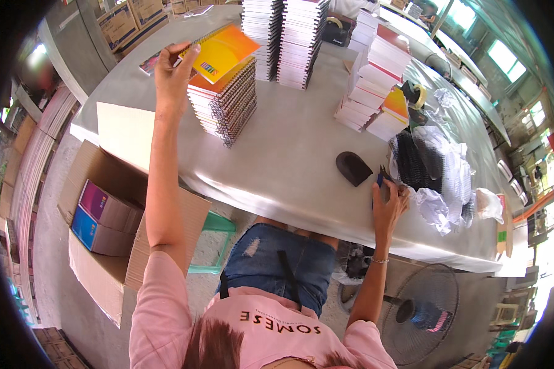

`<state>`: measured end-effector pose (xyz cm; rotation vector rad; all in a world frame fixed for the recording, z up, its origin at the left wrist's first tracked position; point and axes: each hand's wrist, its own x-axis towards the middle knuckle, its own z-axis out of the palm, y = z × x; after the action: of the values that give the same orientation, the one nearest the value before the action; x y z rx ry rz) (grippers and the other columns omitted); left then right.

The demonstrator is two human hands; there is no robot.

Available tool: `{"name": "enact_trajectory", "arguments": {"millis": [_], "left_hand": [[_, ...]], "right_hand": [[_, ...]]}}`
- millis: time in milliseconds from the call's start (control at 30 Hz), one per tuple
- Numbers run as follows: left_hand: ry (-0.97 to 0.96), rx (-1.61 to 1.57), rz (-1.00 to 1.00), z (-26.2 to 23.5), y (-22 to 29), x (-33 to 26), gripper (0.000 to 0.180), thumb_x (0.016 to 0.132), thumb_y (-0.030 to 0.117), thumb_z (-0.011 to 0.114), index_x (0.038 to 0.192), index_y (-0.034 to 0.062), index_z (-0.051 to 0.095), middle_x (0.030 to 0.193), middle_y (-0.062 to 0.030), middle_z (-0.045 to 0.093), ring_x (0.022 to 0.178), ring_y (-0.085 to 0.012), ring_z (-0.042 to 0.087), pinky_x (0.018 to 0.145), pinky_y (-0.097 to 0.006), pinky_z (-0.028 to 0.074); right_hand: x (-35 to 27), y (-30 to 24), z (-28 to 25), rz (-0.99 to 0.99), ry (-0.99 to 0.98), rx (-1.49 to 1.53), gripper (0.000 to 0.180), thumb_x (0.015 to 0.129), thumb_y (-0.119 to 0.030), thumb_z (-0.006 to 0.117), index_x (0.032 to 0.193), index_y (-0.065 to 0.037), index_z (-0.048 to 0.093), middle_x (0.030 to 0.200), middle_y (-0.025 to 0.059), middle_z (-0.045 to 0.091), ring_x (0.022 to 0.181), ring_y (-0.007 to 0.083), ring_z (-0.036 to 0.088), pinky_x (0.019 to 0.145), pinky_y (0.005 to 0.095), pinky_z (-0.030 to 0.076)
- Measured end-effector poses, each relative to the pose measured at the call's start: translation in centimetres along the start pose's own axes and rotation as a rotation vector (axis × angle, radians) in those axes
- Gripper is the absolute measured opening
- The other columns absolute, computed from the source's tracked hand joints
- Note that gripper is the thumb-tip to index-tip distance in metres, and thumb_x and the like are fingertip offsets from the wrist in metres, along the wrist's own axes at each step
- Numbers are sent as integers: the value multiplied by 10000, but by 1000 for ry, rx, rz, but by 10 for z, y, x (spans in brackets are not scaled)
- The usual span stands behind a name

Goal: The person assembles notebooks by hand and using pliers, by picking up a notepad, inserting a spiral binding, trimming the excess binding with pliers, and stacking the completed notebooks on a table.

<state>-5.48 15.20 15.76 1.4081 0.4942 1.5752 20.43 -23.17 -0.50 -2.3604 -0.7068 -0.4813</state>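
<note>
Pinching the yellow-orange notebook (228, 49) by its left end, the left hand (173, 67) is the nearer one; from this grip the notebook extends rightward, long axis slanting away, over the spiral-bound stack (231, 104). The right hand (393, 200) grasps a blue-handled tool (375, 194) at the bench (289, 147). An open carton (95, 289) contains purple and blue books (101, 218).

This appears to be a bookbinding workshop: the broad grey worktop (277, 160) carries a stack of orange-covered, coil-bound paper notebooks (234, 95), tall stacks of white-paged books with dark bindings (300, 46) and what look like black binding coils (409, 161). Stacked brown cardboard cartons (119, 27) and a round, wire-caged fan (420, 313) also suggest a production room.
</note>
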Motion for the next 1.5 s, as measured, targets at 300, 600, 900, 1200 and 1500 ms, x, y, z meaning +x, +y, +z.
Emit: {"name": "enact_trajectory", "arguments": {"millis": [300,600,900,1200,1500], "left_hand": [[17,654,272,-16,-21,-2,256,885,155,666,1007,-56,589,934,-132,675,854,-181,641,757,-301,506],[44,819,194,-18,-27,-10,187,868,217,647,970,65,608,911,-105,713,869,-302,692,755,-397,512],[27,870,191,-16,-24,-14,188,858,228,642,968,79,613,919,-109,713,876,-313,684,748,-408,508],[-24,905,135,-20,-19,-13,233,926,242,637,1028,34,625,924,-122,702,903,-243,686,769,-342,514],[145,415,741,-2,119,-10,239,969,273,576,1031,65,677,956,-48,677,861,-158,628,800,-302,484]], "right_hand": [[-3,-2,-4,-21,-17,-29,368,862,-378,685,1117,-113,665,1230,138,494,1218,314,443,1059,479,277],[-3,-2,-4,-51,-24,-38,377,878,-395,667,1125,-111,660,1241,148,494,1205,322,458,1046,484,294],[-3,2,-2,-76,14,-63,355,872,-383,676,1109,-118,663,1233,145,503,1198,327,461,1033,484,308],[-5,1,-1,-63,7,-49,359,864,-375,684,1099,-105,667,1232,149,505,1207,327,457,1035,483,307],[0,2,-6,-29,-2,-41,370,862,-389,680,1101,-107,676,1252,165,510,1221,336,453,1051,486,290]]}}
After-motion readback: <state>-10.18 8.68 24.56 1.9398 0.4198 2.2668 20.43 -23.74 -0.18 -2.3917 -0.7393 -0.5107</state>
